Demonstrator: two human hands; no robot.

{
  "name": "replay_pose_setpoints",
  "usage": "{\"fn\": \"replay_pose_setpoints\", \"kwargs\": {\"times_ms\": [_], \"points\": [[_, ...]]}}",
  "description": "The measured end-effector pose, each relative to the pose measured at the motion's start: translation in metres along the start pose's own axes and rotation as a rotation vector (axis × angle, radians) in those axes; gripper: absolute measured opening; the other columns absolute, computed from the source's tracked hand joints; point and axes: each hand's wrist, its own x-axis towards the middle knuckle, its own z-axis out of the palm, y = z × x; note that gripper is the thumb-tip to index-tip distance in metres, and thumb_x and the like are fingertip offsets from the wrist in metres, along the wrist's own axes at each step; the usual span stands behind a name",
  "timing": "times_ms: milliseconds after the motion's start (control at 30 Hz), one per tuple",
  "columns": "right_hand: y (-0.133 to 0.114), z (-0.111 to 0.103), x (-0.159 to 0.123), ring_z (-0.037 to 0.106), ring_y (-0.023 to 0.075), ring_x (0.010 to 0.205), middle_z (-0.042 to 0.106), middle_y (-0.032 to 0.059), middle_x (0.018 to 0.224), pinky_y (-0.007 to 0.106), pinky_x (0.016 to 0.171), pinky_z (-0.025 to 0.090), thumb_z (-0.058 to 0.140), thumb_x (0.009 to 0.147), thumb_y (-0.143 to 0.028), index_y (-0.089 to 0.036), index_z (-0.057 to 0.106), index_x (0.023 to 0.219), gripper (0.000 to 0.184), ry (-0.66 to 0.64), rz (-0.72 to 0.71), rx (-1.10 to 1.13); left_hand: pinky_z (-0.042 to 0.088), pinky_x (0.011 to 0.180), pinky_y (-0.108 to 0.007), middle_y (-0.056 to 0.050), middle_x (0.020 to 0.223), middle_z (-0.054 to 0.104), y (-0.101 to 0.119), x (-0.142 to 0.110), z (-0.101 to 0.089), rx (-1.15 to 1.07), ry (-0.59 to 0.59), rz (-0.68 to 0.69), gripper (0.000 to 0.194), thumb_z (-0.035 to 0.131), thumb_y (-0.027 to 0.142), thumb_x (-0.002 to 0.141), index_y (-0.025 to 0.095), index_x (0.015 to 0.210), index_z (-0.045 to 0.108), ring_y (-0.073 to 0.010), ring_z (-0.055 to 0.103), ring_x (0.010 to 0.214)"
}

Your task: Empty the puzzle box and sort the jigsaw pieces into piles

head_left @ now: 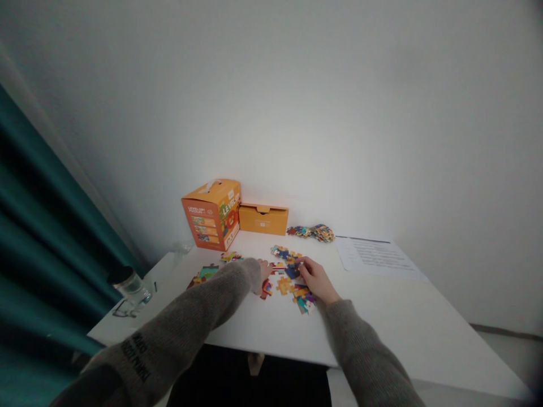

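My left hand (263, 272) reaches across the table, its fingers stretched out beside a red-and-white striped puzzle piece (278, 268). The sleeve covers much of that hand. On the right, my right hand (317, 281) has thumb and index finger pinched at a dark blue puzzle piece (292, 272) among joined pieces. A yellow puzzle piece (284, 285) lies between my hands. Below the left fingers is a red and purple piece (266, 289). Several colourful pieces (304, 301) sit under and in front of my right wrist.
An orange puzzle box (212, 217) and a flat yellow box (263, 220) stand by the wall. Piled puzzle pieces (321, 233) lie beside a printed sheet (377, 257). More pieces (207, 273) are left of my forearm. A glass jar (133, 287) and glasses (123, 309) occupy the left edge.
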Motion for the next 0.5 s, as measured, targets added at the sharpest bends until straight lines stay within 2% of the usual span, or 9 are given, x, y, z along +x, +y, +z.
{"fn": "replay_pose_setpoints", "kwargs": {"times_ms": [67,133,200,300,400,500], "points": [[0.0,0.001,0.0,0.05,0.0154,0.061,0.058,-0.0007,0.068,0.025,0.057,0.038,0.044,0.092,-0.038,-0.021,0.065,0.102,0.029,-0.01,-0.001,0.01,0.053,0.077,-0.035,-0.013,0.102,0.071,0.001,-0.001,-0.002,-0.021,-0.051,0.02,0.059,0.09,0.035,0.042,0.021,0.094,0.063,-0.0295,0.068,0.09],[-0.001,0.001,0.0,0.051,0.0155,0.063,0.059,-0.0001,0.07,0.025,0.058,0.039,0.043,0.092,-0.037,-0.021,0.065,0.101,0.028,-0.022,0.001,0.016,0.052,0.067,-0.032,-0.006,0.083,0.072,0.003,0.0,-0.001,-0.048,-0.095,0.048,0.037,0.085,0.031,0.053,0.022,0.08,0.062,-0.0252,0.067,0.076],[-0.002,0.002,0.0,0.052,0.0154,0.063,0.059,-0.0003,0.07,0.025,0.058,0.039,0.043,0.092,-0.036,-0.02,0.065,0.101,0.028,-0.029,0.01,0.02,0.049,0.061,-0.03,-0.002,0.07,0.068,0.006,0.002,0.004,-0.096,-0.085,0.097,0.023,0.079,0.023,0.06,0.022,0.07,0.058,-0.0221,0.066,0.068],[-0.004,0.001,0.0,0.051,0.015,0.061,0.059,-0.0007,0.07,0.025,0.057,0.04,0.044,0.092,-0.037,-0.02,0.065,0.101,0.028,-0.026,0.027,0.05,0.046,0.059,-0.026,0.002,0.067,0.065,0.01,0.003,0.01,-0.183,-0.031,0.162,0.022,0.07,0.011,0.066,0.022,0.079,0.057,-0.0184,0.064,0.066],[-0.005,0.001,0.0,0.051,0.015,0.062,0.06,-0.0001,0.072,0.025,0.057,0.039,0.046,0.09,-0.039,-0.02,0.065,0.098,0.028,-0.025,0.037,0.106,0.044,0.057,-0.024,0.005,0.069,0.064,0.011,0.003,0.007,-0.343,0.093,0.177,0.029,0.064,0.013,0.073,0.023,0.098,0.054,-0.0155,0.063,0.063],[-0.008,0.001,0.002,0.045,0.0138,0.054,0.053,-0.0027,0.061,0.025,0.051,0.035,0.048,0.088,-0.042,-0.02,0.064,0.095,0.029,-0.035,0.108,0.248,0.042,0.056,-0.023,0.006,0.063,0.059,0.013,0.004,-0.001,-0.583,0.305,0.16,0.021,0.057,0.015,0.08,0.022,0.1,0.052,-0.0134,0.058,0.057]]}}
